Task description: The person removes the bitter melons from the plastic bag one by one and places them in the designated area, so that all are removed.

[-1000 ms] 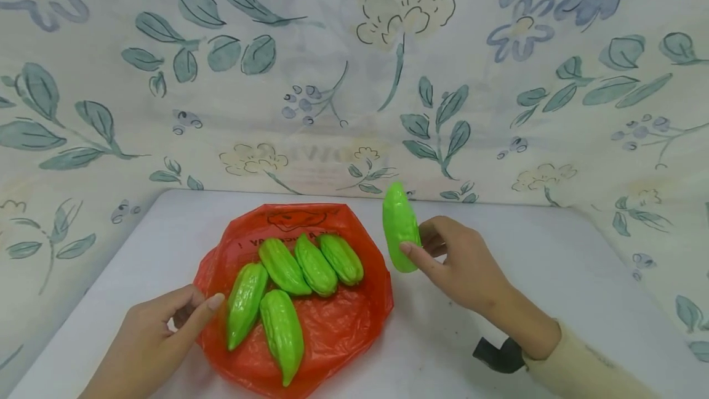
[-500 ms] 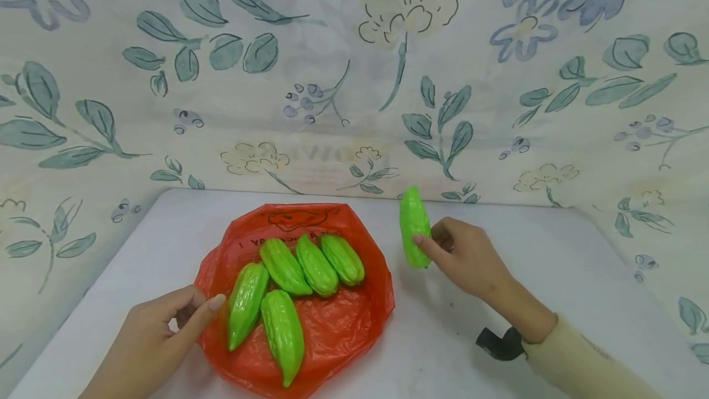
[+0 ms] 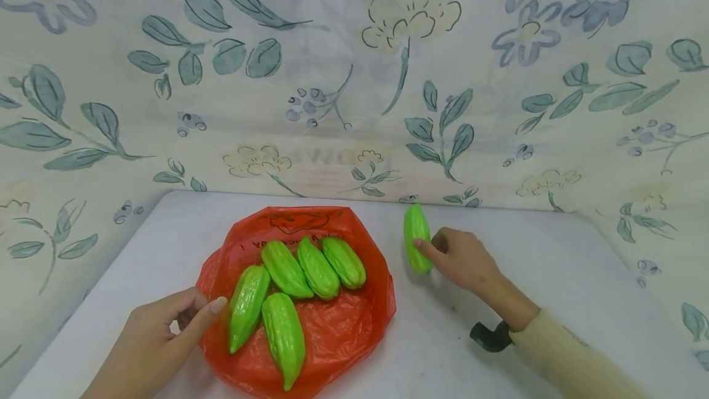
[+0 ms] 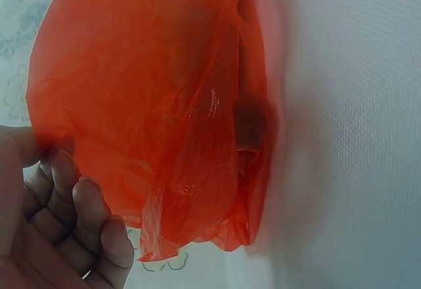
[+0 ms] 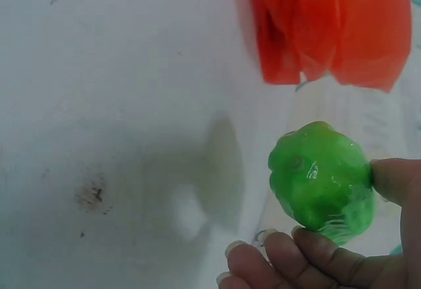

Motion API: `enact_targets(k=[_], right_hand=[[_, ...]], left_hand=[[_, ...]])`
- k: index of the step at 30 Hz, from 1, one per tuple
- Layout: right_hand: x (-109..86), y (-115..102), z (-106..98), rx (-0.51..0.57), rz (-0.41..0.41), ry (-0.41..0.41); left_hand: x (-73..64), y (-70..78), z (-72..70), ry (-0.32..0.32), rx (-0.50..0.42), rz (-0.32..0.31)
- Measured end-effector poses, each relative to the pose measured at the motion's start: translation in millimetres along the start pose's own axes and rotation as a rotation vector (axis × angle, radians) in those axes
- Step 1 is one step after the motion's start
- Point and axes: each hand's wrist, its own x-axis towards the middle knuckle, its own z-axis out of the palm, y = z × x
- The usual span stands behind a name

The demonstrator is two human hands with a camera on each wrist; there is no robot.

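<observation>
Right, nearest us, the left hand [image 3: 152,337] pinches the rim of the red bag [image 3: 343,337] between thumb and fingers, probably to steady the thin plastic; the mouth gapes wide, and five gourds [image 3: 284,340] lie in it, two nearer, three side by side behind; over to the other side, a curved black piece [image 3: 490,337] sits by the sleeve [image 3: 570,353]; just past it, the right hand [image 3: 465,260] pinches a lone gourd [image 3: 416,239] beside the bag, thumb against forefinger, perhaps for a light hold near the lower end; it stands nearly upright, seemingly clear of the table [image 3: 554,251]; on the bag's far wall, dark print, broken by gourds and creases, gives scraps like "YA" and an exclamation mark; farthest, the flowered cloth [image 3: 332,36] carries letters too faint to read.
</observation>
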Motion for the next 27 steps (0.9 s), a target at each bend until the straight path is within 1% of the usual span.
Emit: enact_targets(k=[10,20,27], right_hand=[[10.9,7,15,-0.039,0.054,-0.043],[20.1,9,15,-0.055,0.064,-0.074],[21.1,9,18,-0.066,0.081,-0.069]], left_hand=[[-1.7,-0.5,1.4,0.011,-0.002,0.005],[-2.4,-0.8,1.4,0.028,-0.006,0.029],[-1.9,-1.4,0.5,0.014,-0.001,0.024]])
